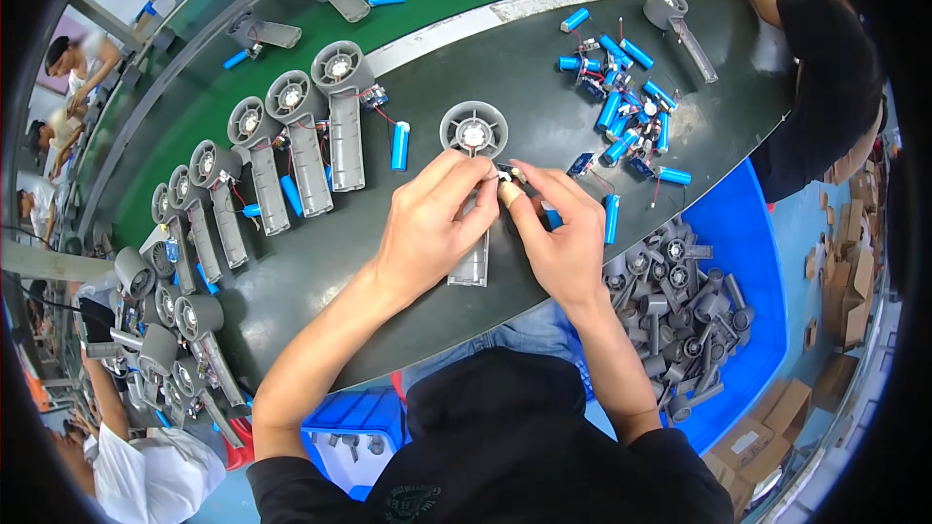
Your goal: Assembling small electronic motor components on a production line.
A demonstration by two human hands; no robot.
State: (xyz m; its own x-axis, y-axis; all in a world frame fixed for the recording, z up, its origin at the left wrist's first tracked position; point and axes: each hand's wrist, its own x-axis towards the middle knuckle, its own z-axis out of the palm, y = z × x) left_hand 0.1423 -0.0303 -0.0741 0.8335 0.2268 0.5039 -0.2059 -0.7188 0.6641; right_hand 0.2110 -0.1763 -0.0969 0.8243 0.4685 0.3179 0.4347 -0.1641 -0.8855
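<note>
A grey handheld fan housing [474, 128] with a round head and a long open handle lies in front of me on the dark table. Just below its head, my left hand [435, 223] is closed in a pinch. My right hand [563, 238] pinches close beside it, its thumb wearing a pale finger cover [508, 193]. Between the fingertips is a small piece with wires, mostly hidden. A blue battery cell [552, 219] shows partly behind my right fingers. Right of that hand lie a small circuit board [581, 165] and another blue battery cell [611, 219].
Fan housings [345, 141] with wired batteries line up to the left. Loose blue batteries with boards [621, 102] are piled at right. A blue bin [767, 281] of grey housings stands right of the table; a green conveyor [437, 0] runs behind. Other people work left and far right.
</note>
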